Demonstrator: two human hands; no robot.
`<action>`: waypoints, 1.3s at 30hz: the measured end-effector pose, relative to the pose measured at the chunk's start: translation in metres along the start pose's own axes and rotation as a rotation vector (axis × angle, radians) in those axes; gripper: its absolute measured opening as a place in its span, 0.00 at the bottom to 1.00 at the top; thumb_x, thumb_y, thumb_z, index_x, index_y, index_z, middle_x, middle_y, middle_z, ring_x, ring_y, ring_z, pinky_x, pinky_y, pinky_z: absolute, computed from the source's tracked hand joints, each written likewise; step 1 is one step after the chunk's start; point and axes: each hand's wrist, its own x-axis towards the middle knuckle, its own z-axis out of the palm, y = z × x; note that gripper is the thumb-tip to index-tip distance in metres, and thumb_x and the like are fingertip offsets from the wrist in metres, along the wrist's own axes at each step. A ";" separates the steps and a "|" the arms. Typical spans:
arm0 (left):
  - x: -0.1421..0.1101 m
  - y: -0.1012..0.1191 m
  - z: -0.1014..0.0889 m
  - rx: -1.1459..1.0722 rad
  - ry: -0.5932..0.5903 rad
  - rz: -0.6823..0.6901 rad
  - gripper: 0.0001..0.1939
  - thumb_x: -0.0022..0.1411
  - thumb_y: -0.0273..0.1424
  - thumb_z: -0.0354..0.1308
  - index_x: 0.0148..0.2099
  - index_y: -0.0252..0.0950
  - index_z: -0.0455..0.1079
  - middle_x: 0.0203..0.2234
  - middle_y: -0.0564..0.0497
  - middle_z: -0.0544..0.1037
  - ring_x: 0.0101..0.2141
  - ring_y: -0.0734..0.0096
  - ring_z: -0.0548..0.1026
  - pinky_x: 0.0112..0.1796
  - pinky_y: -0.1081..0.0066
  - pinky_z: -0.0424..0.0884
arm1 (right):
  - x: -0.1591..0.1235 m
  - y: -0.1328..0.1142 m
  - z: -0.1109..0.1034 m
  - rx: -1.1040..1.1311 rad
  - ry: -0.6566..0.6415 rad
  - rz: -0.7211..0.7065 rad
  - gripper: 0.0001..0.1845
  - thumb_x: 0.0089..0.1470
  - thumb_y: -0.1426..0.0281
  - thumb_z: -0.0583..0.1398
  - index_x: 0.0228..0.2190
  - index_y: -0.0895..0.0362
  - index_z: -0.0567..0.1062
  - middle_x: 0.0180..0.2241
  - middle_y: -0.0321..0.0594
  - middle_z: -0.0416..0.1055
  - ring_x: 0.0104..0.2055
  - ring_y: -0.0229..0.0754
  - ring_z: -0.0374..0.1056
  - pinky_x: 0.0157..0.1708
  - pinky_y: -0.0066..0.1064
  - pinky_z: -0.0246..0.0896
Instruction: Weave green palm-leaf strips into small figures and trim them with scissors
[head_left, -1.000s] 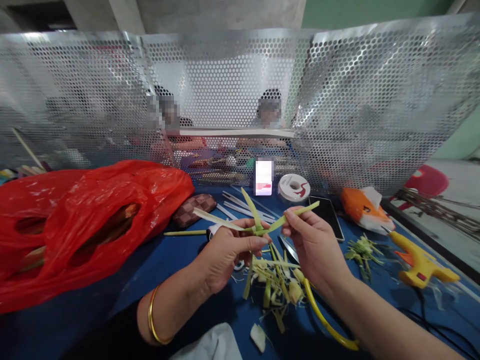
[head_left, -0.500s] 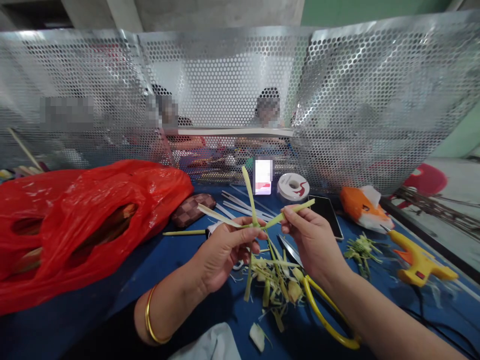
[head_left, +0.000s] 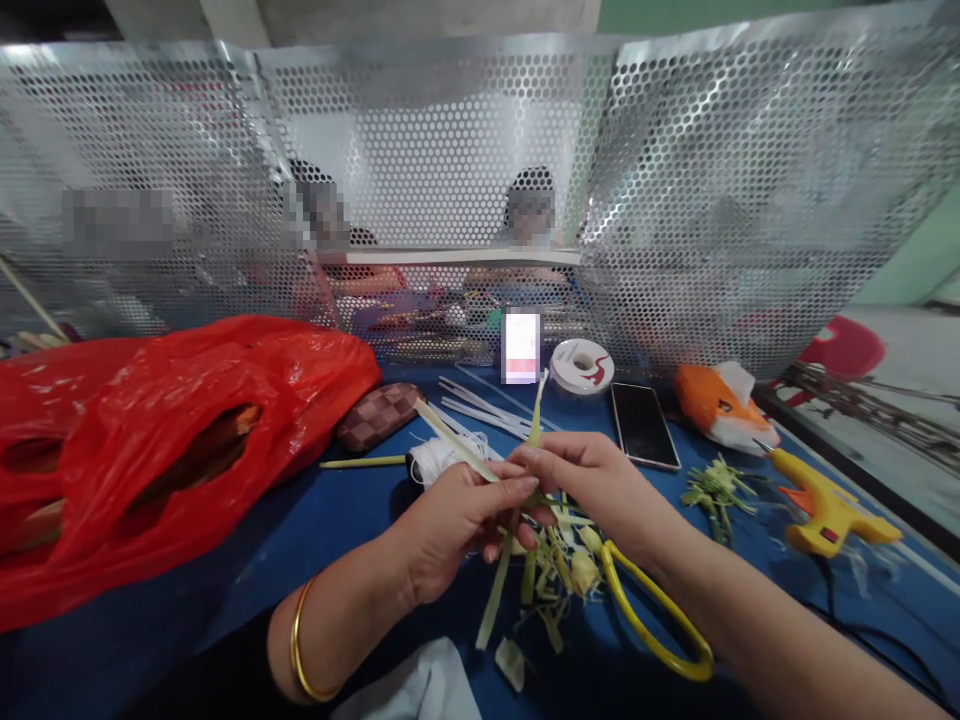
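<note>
My left hand [head_left: 450,520] pinches a bundle of crossed pale green leaf strips [head_left: 457,440] between thumb and fingers. One strip points up, one slants to the upper left, and another hangs below the fingers. My right hand [head_left: 592,480] is closed on the same strips, its fingertips meeting the left thumb. The crossing point is hidden behind the fingers. Beneath the hands lies a heap of plant scraps [head_left: 551,565] on the blue table [head_left: 322,560]. Beside it are the yellow handles of scissors [head_left: 656,630], their blades hidden.
A red plastic bag [head_left: 187,430] fills the left side. Behind the hands are a checkered pouch [head_left: 379,415], white string [head_left: 446,458], a ribbon spool [head_left: 581,367] and a phone [head_left: 645,425]. A yellow glue gun [head_left: 825,505] and orange tissue pack [head_left: 724,405] lie right. Perforated metal sheeting [head_left: 465,150] stands behind.
My right hand has come in from the right to meet my left hand. The strip it held out to the right no longer sticks out there. The upright strip now leans right.
</note>
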 end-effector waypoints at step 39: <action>0.003 -0.011 0.007 -0.034 0.045 -0.084 0.09 0.53 0.34 0.65 0.32 0.33 0.77 0.24 0.50 0.78 0.23 0.79 0.71 0.29 0.77 0.64 | 0.004 0.007 0.009 0.107 0.108 0.037 0.18 0.57 0.59 0.56 0.27 0.57 0.77 0.26 0.38 0.74 0.30 0.40 0.67 0.32 0.31 0.60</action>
